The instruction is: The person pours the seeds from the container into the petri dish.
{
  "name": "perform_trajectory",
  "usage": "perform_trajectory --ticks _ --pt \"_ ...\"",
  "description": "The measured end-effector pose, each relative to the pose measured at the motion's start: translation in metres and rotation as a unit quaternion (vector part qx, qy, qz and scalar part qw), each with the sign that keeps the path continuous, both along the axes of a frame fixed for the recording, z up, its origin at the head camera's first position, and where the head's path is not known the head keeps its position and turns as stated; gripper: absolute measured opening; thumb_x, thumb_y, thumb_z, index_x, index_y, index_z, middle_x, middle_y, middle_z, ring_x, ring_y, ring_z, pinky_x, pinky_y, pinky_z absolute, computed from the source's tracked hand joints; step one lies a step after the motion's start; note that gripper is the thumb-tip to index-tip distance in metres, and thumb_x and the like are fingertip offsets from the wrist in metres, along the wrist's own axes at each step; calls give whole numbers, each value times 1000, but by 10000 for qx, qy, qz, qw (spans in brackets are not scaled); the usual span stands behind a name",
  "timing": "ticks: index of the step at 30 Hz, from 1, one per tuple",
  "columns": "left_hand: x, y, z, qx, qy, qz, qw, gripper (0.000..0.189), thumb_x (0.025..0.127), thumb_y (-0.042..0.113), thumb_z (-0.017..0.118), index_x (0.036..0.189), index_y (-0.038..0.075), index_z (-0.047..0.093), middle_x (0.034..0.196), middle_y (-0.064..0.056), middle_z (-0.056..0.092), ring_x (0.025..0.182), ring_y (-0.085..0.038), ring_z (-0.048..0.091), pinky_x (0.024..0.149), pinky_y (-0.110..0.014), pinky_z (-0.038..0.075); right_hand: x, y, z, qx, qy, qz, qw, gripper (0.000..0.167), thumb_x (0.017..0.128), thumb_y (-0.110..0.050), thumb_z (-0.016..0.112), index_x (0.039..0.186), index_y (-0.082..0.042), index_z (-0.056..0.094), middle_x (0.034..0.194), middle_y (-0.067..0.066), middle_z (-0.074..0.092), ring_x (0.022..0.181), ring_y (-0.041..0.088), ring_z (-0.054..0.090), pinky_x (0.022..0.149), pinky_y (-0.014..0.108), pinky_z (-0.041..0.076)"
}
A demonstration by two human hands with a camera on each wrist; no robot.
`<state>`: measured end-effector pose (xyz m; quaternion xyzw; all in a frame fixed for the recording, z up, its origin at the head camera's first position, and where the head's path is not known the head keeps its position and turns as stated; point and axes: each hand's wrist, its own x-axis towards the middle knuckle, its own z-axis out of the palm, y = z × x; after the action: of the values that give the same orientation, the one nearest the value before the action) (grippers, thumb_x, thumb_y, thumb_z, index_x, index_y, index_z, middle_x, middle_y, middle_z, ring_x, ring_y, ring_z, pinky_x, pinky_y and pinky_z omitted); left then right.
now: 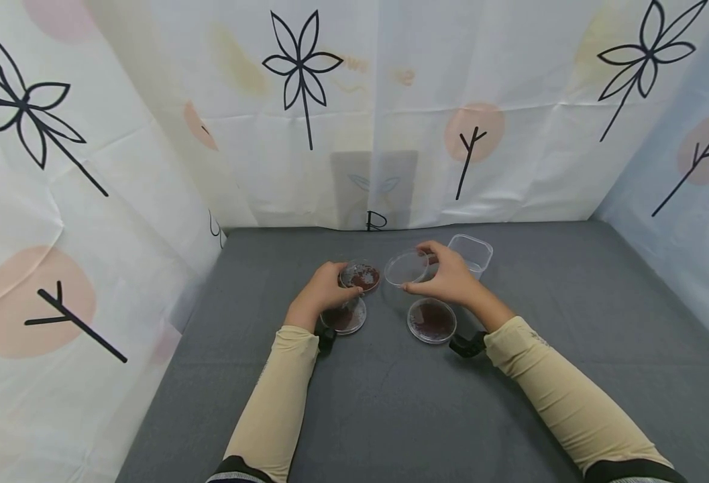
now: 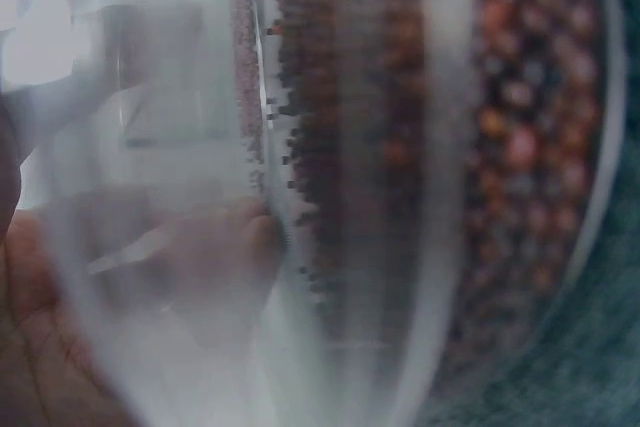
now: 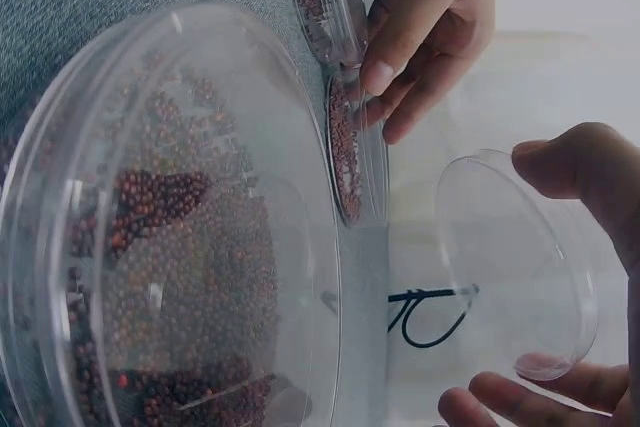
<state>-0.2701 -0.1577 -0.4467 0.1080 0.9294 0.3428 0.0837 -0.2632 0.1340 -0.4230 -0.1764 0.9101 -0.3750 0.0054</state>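
Observation:
My left hand (image 1: 325, 294) grips a round clear petri dish (image 1: 363, 276) of small reddish-brown grains by its left side, thumb at the front and fingers behind. In my right hand (image 1: 451, 278), a clear round lid (image 1: 405, 268) is pinched between thumb and fingers; in the right wrist view this lid (image 3: 515, 257) stands tilted above the table. Below the left hand sits a second dish (image 1: 345, 316) of grains, partly hidden by the hand. A third dish (image 1: 432, 320), with the same dark grains, lies under the right hand and looms large in the right wrist view.
A clear rectangular plastic tub (image 1: 471, 253) stands behind the right hand. The grey cloth-covered table (image 1: 390, 409) spreads out in front of the dishes. A white printed curtain (image 1: 239, 168) borders the table's back and sides.

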Motion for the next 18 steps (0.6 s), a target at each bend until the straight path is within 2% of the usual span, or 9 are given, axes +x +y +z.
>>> perform_trajectory --ticks 7,13,18 --pt "1 0 -1 -44 61 -17 10000 73 100 29 76 158 -3 46 154 -27 54 141 -40 55 114 -55 50 0 0 -3 -13 120 86 9999 86 84 -40 91 154 -6 53 154 18 57 129 37 63 100 57 56" --pt "0 0 0 -30 10 -25 10000 73 100 29 76 158 -3 46 155 -27 53 143 -41 53 115 -56 48 0 -1 -4 81 133 97 9998 86 83 -43 91 154 -11 55 150 15 57 133 40 60 103 59 54" --pt "0 0 0 -3 27 -21 10000 73 100 28 76 158 -4 46 154 -27 54 141 -41 55 114 -56 49 -1 -3 -4 -81 56 92 9999 81 85 -44 89 152 -13 56 145 17 54 130 42 62 107 58 54"
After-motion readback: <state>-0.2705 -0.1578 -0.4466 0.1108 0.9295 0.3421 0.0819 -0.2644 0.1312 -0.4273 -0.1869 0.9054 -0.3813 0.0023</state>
